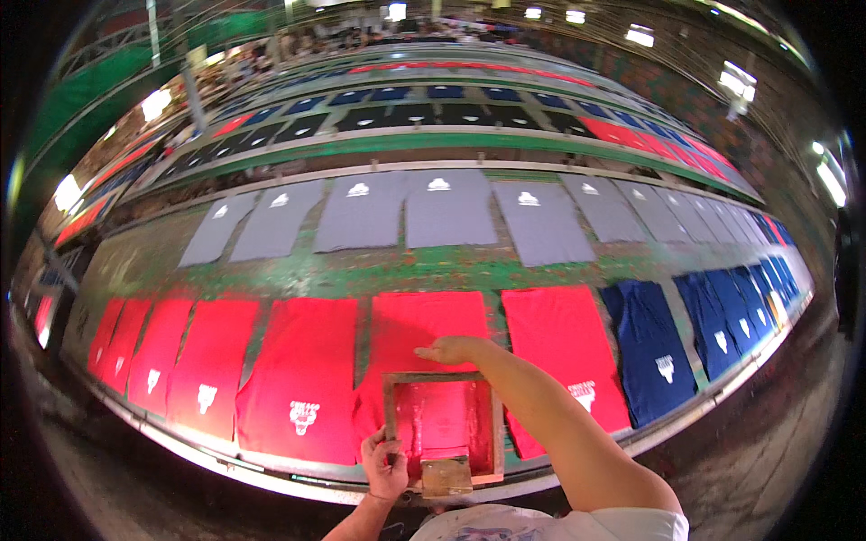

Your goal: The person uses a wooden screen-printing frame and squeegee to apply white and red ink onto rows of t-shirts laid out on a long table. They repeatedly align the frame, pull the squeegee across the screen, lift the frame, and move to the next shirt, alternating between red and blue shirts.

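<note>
A wooden-framed printing screen [390, 406] lies over the near part of a red cloth panel [428, 320], directly in front of me. My left hand [385, 464] grips the frame's left side near its lower corner. Inside the frame the mesh looks red, and a squeegee [446, 476] with a wooden handle rests against the near end. My right arm reaches across above the frame. At its end, my right hand [448, 350] is over the same red panel beyond the screen, fingers stretched out to the left and holding nothing. Whether it touches the cloth I cannot tell.
Red panels [302, 370] with white prints lie in a row to the left, and another red panel [564, 361] lies right of the screen. Navy panels [651, 338] continue rightward. Grey printed panels [361, 212] line the far side. More long tables with cloth stand behind.
</note>
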Tool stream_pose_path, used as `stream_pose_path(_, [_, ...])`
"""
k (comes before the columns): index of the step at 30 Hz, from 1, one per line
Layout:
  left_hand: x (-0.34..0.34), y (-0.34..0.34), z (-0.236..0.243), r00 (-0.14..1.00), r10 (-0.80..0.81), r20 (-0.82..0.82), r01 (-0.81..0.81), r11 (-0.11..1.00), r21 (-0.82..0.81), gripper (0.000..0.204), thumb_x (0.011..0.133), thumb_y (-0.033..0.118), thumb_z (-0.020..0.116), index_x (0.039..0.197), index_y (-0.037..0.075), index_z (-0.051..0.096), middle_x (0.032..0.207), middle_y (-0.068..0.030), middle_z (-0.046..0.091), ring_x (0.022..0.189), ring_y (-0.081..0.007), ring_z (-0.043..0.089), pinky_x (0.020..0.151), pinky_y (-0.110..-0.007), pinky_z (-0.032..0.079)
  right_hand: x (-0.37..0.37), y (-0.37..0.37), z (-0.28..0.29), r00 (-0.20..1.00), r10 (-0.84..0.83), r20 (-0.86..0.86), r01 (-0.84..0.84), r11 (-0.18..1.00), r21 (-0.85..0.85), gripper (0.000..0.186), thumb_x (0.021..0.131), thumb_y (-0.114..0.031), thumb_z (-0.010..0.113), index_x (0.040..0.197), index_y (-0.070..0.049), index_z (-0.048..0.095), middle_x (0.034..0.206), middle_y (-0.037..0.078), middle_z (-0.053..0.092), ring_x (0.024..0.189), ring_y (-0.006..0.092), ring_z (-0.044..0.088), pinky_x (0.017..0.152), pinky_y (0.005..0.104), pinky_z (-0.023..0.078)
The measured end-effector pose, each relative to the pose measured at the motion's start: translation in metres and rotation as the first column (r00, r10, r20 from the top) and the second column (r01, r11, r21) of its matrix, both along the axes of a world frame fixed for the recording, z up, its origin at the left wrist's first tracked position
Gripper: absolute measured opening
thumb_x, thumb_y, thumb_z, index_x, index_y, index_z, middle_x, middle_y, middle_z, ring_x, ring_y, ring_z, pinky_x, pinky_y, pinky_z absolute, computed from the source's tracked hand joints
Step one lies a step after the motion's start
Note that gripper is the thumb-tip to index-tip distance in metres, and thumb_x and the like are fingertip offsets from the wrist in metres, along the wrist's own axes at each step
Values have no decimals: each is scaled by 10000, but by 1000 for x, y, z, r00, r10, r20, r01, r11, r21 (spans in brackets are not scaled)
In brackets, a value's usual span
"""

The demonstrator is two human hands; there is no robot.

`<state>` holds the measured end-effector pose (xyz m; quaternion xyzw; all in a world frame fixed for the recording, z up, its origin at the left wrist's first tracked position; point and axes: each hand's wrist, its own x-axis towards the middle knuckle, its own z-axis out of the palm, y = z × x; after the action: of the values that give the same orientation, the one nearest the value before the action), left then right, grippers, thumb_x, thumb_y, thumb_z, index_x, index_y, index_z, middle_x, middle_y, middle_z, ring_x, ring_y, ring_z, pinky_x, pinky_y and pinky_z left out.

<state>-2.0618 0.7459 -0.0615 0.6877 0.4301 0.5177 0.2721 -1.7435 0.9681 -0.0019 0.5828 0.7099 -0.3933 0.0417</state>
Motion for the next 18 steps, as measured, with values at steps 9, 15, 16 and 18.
stream_pose_path(9, [-14, 11, 12, 986, -33, 166, 55, 990, -127, 308, 839, -98, 749, 1112, 44, 731, 1369, -224, 697, 1187, -330, 706, 1021, -420, 567, 76, -47, 31, 819, -347, -457, 487, 841, 234, 685, 1191, -547, 512, 1562, 13, 644, 1497, 184, 730, 1410, 295, 663, 1211, 439, 498])
stream_pose_path(15, [-12, 21, 21, 959, -28, 283, 86, 977, -195, 333, 846, -138, 746, 1115, 51, 697, 1341, -168, 713, 991, -179, 684, 882, -332, 564, 68, -220, 34, 590, -417, -692, 698, 694, 177, 584, 1206, -430, 569, 1517, 56, 658, 1374, 176, 772, 1305, 237, 694, 1132, 420, 541])
stream_pose_path(16, [-12, 22, 25, 960, -35, 279, 87, 981, -176, 329, 847, -137, 748, 1113, 50, 696, 1330, -159, 715, 985, -176, 678, 872, -327, 561, 57, -249, 32, 594, -482, -644, 691, 716, 101, 601, 1212, -421, 559, 1567, 61, 612, 1428, 184, 747, 1362, 250, 667, 1172, 429, 517])
stream_pose_path(18, [-11, 25, 33, 959, -67, 276, 107, 986, -131, 321, 848, -133, 751, 1108, 47, 693, 1307, -140, 718, 972, -169, 668, 852, -317, 555, 29, -297, 26, 480, -455, -750, 656, 754, -38, 645, 1211, -409, 561, 1642, 68, 507, 1541, 190, 661, 1464, 256, 580, 1243, 429, 446])
